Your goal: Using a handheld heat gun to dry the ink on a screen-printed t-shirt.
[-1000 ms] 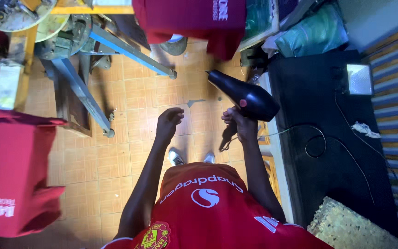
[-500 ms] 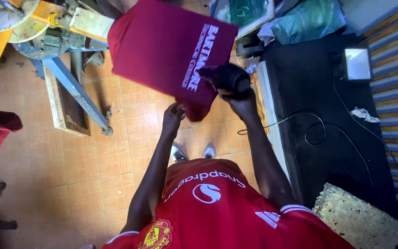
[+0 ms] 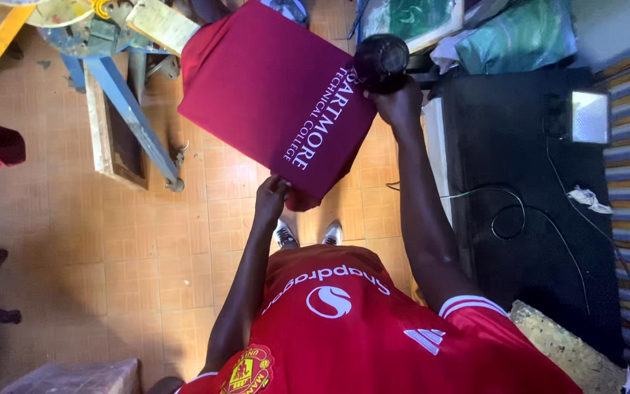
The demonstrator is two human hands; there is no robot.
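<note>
Left hand (image 3: 270, 197) gripping near edge of maroon shirt (image 3: 271, 95), fingers closed, keeping printed face flat. Right hand (image 3: 399, 106) clenching black hair dryer (image 3: 380, 62) at shirt's right edge, apparently drying print.

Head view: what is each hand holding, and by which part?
The left hand pinches the near bottom edge of the maroon shirt on its platen. The right hand has its grip around the handle of the black hair dryer, aimed at the shirt.
</note>
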